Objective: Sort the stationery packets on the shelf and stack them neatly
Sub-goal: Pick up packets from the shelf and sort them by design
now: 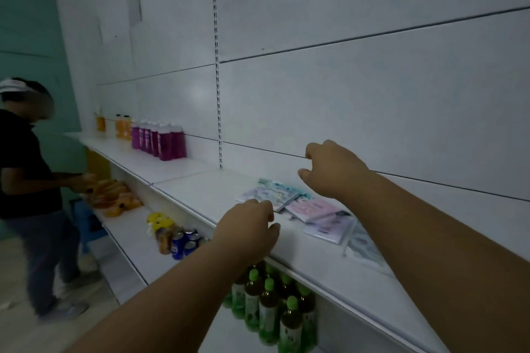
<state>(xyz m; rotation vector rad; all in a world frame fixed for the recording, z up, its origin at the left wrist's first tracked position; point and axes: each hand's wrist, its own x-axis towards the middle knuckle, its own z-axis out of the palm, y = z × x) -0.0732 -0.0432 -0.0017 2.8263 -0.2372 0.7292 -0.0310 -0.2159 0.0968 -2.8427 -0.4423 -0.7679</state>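
Several flat stationery packets lie scattered on the white upper shelf (pixel 200 189): a pale blue-green one (pixel 272 192) at the left, a pink one (pixel 312 208) in the middle, a lilac one (pixel 329 228) in front of it, and a clear grey one (pixel 364 249) at the right. My left hand (pixel 248 228) hovers at the shelf's front edge just left of the packets, fingers curled, holding nothing. Above the blue-green and pink packets is my right hand (pixel 332 169), fingers bent and apart, also empty.
Purple bottles (pixel 160 139) and orange bottles (pixel 122 126) stand farther left on the same shelf. On the lower shelf are green-capped bottles (pixel 269 304), cans (pixel 180 241) and orange packages (pixel 114 195). Another person (pixel 28 180) in a dark shirt stands at the left.
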